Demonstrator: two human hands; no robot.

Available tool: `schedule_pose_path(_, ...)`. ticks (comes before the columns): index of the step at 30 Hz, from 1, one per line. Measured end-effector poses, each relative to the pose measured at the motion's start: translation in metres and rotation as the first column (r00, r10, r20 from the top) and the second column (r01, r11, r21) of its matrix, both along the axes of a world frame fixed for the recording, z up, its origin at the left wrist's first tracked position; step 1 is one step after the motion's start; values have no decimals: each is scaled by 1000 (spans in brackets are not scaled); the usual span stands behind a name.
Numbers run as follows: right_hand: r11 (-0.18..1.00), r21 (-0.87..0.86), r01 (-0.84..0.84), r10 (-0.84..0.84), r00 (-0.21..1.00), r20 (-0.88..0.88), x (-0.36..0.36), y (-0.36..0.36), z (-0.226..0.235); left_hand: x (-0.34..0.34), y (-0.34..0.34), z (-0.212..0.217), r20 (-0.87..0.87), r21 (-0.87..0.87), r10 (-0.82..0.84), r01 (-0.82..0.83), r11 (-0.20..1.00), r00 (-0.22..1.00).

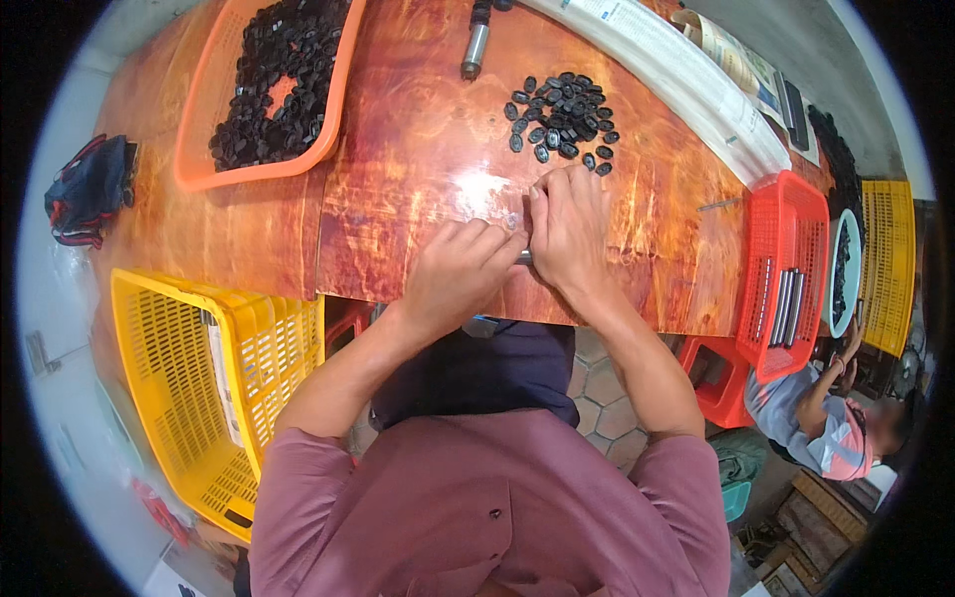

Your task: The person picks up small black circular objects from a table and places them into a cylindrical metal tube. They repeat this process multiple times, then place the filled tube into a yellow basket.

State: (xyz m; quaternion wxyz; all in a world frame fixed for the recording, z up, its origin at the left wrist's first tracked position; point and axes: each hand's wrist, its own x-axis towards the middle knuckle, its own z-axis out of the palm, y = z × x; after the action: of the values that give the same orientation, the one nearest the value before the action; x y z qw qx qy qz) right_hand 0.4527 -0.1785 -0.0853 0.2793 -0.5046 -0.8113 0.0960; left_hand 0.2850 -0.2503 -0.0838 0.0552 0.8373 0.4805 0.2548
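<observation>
Both hands were pressed together at the near edge of the wooden table, fingers curled shut around a small metal piece that was seen only as a grey sliver between them. Left hand was closed into a loose fist, knuckles up, with its fingertips against the right hand. Right hand was clamped over the top, fingers bent down onto the table surface; exactly what was pinched under it could not be told, as the fingers hid it. The metal piece was lodged low between the two palms, just at the table edge, mostly covered. A loose pile of small black parts was spread on the table just beyond the right hand's fingertips, near but not touched. A metal cylinder was laid farther back, well apart from the hands. An orange tray filled with more black parts was set at the far left of the table. A red basket holding grey metal rods was placed at the right end. A yellow crate was stood below the table on the left. Another person was seated lower right, hands kept apart from this work.
</observation>
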Motion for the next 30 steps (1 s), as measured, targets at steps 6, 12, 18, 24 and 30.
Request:
schedule_pose_path(6,1000,5,-7,7,1000,4,0,0,-2,0,2,5,-98,-31,19,-22,999,995)
schedule_pose_path(12,999,39,32,-32,999,-6,1,-1,-4,-2,2,6,8,29,-19,19,999,1000)
schedule_pose_path(18,1000,26,14,-14,1000,8,0,0,-2,-3,3,3,19,24,-31,31,999,999)
schedule_pose_path(24,1000,-1,17,-17,1000,-3,1,-2,-8,2,-6,2,-11,-2,-6,6,1000,1000)
schedule_pose_path(30,999,-37,6,-7,1000,-15,1,6,-6,2,4,6,54,-17,11,-10,1000,999)
